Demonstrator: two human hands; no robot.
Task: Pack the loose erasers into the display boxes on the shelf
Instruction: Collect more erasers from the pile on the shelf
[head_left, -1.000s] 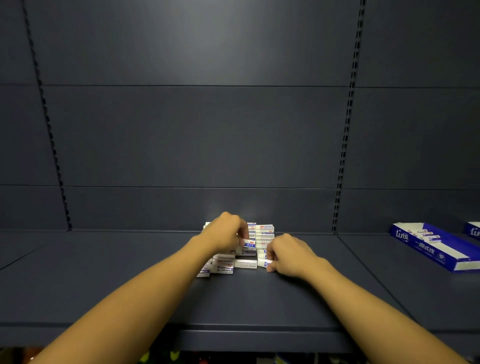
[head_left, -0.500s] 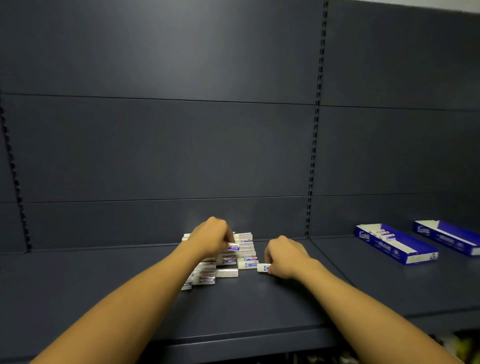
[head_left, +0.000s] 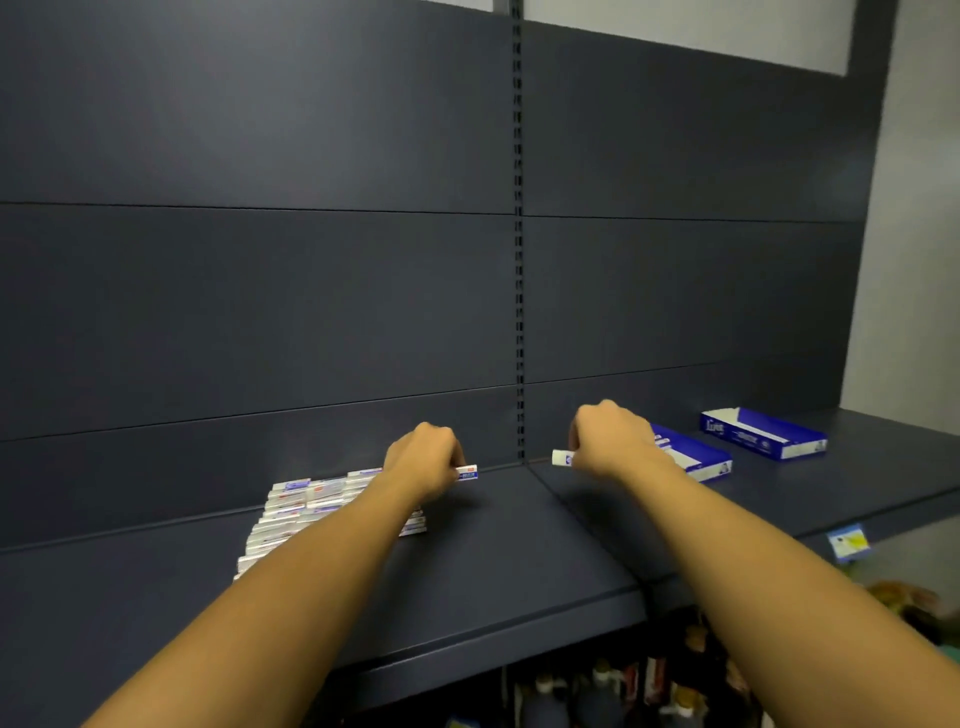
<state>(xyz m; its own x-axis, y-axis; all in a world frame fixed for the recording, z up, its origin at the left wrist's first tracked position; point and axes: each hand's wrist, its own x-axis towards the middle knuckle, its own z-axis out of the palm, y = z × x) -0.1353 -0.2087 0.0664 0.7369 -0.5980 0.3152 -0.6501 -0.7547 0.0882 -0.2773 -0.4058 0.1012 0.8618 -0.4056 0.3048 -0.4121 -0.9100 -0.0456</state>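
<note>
Two display boxes (head_left: 696, 457) are seen rightward; one eraser (head_left: 467, 474) is pinched by left hand (head_left: 423, 460), one eraser (head_left: 561, 458) by right hand (head_left: 608, 439); bare shelf (head_left: 519, 545) lies between them.

Little print can be read. The far blue display box (head_left: 763, 434) has a white cursive logo on its upright end flap, something like "Love", though the letters are too blurred to be sure; along its blue side runs a white line of characters that cannot be made out. The near blue display box (head_left: 693, 457) shows small marks on its white end, unreadable. The erasers (head_left: 306, 501) lying on the shelf (head_left: 519, 561) carry red and blue label bands with print too small to read. A blue and yellow price tag (head_left: 848, 543) on the shelf edge is illegible too
</note>
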